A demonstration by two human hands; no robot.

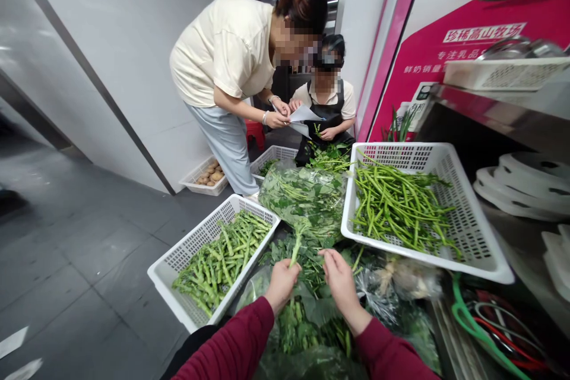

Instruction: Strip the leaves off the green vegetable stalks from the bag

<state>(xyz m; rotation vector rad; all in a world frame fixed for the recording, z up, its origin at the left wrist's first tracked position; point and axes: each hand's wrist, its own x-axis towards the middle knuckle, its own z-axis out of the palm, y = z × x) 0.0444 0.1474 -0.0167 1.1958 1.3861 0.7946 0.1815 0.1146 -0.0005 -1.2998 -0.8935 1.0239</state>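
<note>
My left hand (284,285) is wrapped round the lower end of a broccolini stalk (297,242), which points up and away with its bushy green head at the top. To its right, my right hand (339,282) is closed in a pinch, apart from the stalk; whatever is between its fingertips is too small to make out. Below both hands lies an open clear plastic bag (312,362) with more green stalks in it. Loose dark green leaves (285,252) are heaped just beyond my hands.
Left stands a white basket (167,270) of trimmed stalks; right, a raised white basket (478,237) of thin green stems. Beyond the leaves is a bagged heap of greens (307,196). Two people face each other over papers (305,116). A potato basket (191,181) sits by the wall.
</note>
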